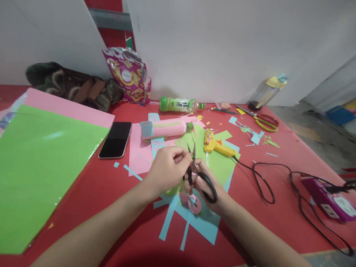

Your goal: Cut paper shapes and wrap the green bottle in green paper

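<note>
The black-handled scissors (196, 167) were gripped in the right hand (205, 182), blades slightly parted, over blue paper (207, 224) — near the pink-wrapped bottle (168, 128). The left hand's (171, 163) fingertips were pressed together beside the blades — anything pinched there could not be made out.

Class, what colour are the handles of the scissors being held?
The scissors' handles are black, showing best in the head view.

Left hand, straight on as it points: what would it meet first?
Most likely the scissors in the right hand, just beyond the left hand; depth is unclear, so contact may already exist.
</note>
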`<state>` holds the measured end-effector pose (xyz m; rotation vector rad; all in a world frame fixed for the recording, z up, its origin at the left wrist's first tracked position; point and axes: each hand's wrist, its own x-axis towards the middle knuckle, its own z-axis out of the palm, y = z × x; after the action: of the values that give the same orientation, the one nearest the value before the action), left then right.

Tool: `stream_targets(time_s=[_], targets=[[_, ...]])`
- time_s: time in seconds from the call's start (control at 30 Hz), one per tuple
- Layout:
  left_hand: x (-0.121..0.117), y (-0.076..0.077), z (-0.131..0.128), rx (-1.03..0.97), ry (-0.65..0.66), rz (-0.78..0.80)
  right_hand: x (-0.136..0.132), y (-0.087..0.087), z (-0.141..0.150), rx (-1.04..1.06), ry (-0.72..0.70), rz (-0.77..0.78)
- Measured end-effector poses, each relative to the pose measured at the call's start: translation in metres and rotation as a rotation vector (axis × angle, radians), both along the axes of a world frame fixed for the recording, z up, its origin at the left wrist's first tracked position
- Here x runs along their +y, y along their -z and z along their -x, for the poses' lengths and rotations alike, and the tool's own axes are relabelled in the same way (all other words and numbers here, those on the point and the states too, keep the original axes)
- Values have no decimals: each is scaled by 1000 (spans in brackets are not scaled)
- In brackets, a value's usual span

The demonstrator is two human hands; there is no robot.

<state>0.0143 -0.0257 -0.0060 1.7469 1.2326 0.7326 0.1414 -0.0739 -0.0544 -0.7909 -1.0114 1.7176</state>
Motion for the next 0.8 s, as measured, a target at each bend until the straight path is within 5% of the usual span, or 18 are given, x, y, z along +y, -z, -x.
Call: stream_targets(time_s=[0.8], targets=[[-8,2,-6,-156,-29,10,-1,-5,3,-154,76,-87]])
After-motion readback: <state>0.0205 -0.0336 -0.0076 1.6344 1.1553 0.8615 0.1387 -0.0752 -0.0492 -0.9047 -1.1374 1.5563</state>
